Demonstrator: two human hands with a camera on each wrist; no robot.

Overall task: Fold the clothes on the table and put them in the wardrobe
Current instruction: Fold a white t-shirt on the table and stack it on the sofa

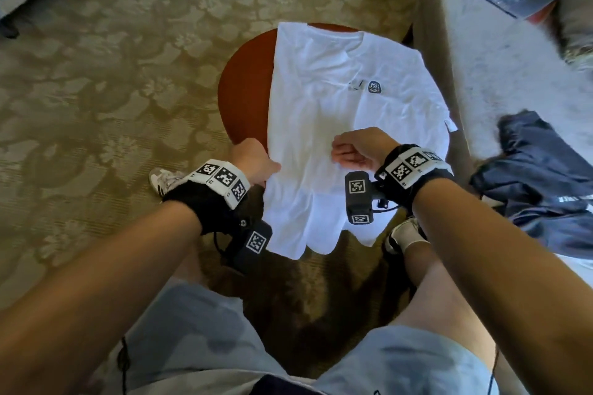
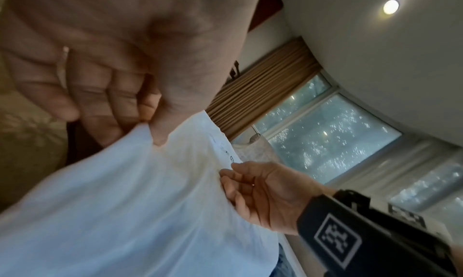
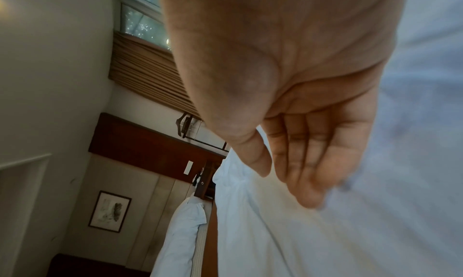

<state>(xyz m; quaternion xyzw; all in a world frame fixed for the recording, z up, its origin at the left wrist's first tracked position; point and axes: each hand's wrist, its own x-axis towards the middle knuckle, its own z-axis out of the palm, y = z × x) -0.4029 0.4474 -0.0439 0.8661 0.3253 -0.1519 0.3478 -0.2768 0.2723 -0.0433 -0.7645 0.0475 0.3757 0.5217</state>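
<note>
White shirt point(image 1: 340, 112): thin, matt, creased cloth. Round bench point(image 1: 244, 86): smooth reddish-brown wood with slight sheen. Carpet point(image 1: 112, 74): matt, patterned pile. Dark garment point(image 1: 539, 183): crumpled cloth.

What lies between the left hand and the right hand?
Only a bare, wrinkled stretch of the white T-shirt lies between the left hand, pinching its edge, and the right hand resting on it. The head view shows this.
</note>
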